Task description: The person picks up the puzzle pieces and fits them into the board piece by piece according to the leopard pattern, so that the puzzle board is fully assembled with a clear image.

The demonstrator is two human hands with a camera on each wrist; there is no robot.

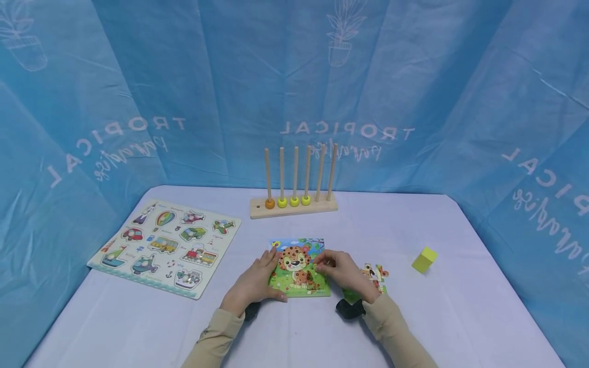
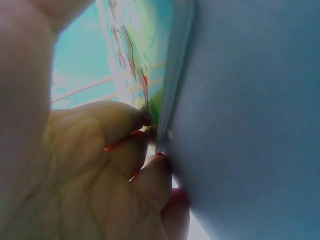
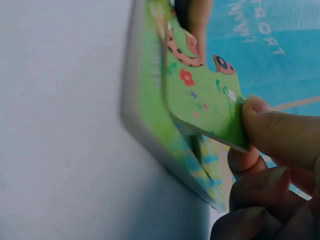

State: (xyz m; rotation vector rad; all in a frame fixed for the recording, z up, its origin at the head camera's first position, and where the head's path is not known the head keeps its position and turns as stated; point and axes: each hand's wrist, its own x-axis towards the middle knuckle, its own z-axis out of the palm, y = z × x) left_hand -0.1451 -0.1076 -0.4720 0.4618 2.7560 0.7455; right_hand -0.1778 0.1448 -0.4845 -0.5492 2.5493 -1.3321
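A leopard jigsaw puzzle lies on the table in front of me. My left hand rests along its left side, fingers stretched toward the upper corner and thumb by the lower edge. In the left wrist view, the fingertips touch the puzzle board's edge. Thumb and forefinger of my right hand pinch a green puzzle piece with a red flower and part of a spotted tail. That piece is tilted over the board's right side. Loose puzzle pieces lie beside my right wrist, partly hidden by it.
A vehicle peg puzzle lies at the left. Behind the leopard puzzle stands a wooden bead rack with upright rods and several beads. A yellow block sits at the right. A blue printed curtain surrounds the table's back and sides.
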